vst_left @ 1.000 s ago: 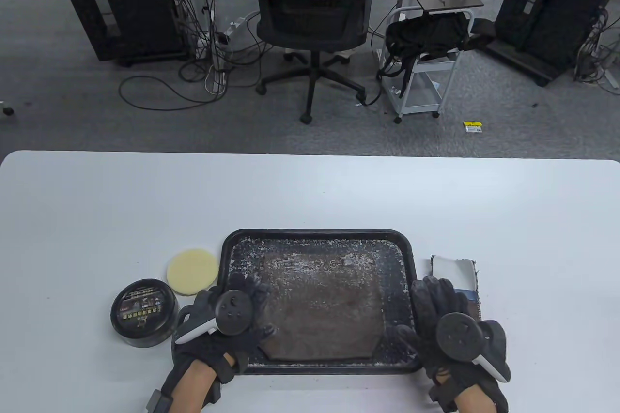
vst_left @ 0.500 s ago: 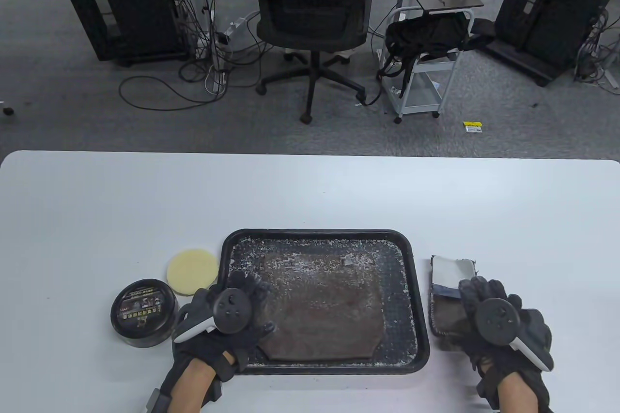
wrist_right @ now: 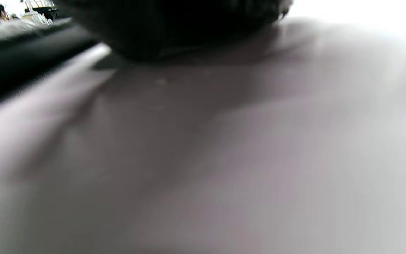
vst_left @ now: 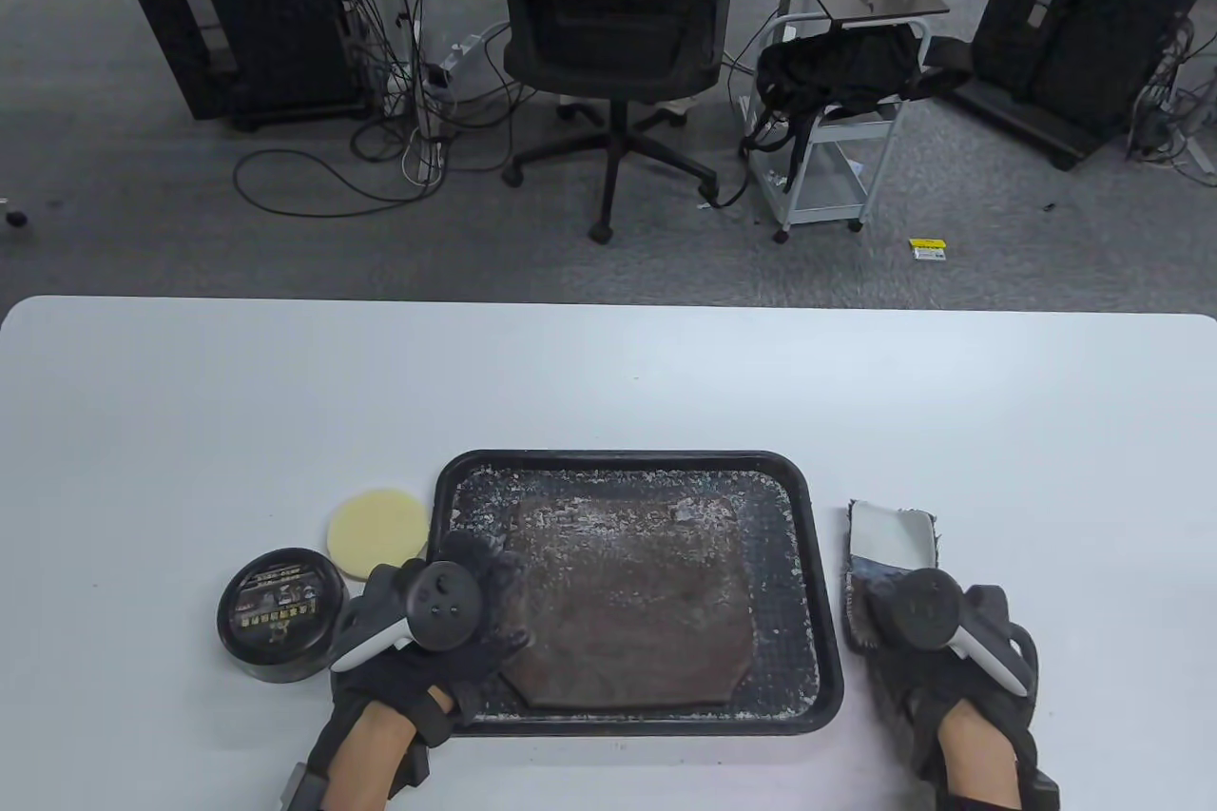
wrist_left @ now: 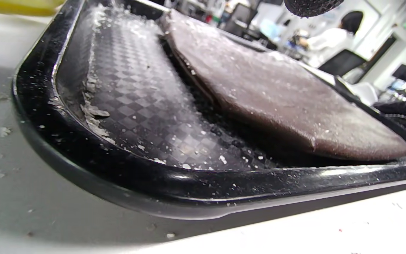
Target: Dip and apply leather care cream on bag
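Two hands: both gloved in black, each with a tracker on its back that hides most of the fingers
Hidden: right wrist view is a blur of pale table and a dark mass at its top
Right hand [vst_left: 936, 649]: lies on the near end of a folded grey cloth [vst_left: 889, 540] right of the tray; whether its fingers grasp the cloth I cannot tell
Left hand [vst_left: 433, 621]: over the tray's near left corner, fingers lying loose on the bag's left edge, gripping nothing
Bag [vst_left: 627, 602]: flat brown leather, matte, speckled white, lying in the tray
Tray [vst_left: 825, 602]: black, rounded rectangle, checkered floor strewn with pale flakes
Cream tin [vst_left: 279, 613]: round, black, lid on, left of the tray
Sponge [vst_left: 377, 532]: pale yellow foam disc just behind the tin
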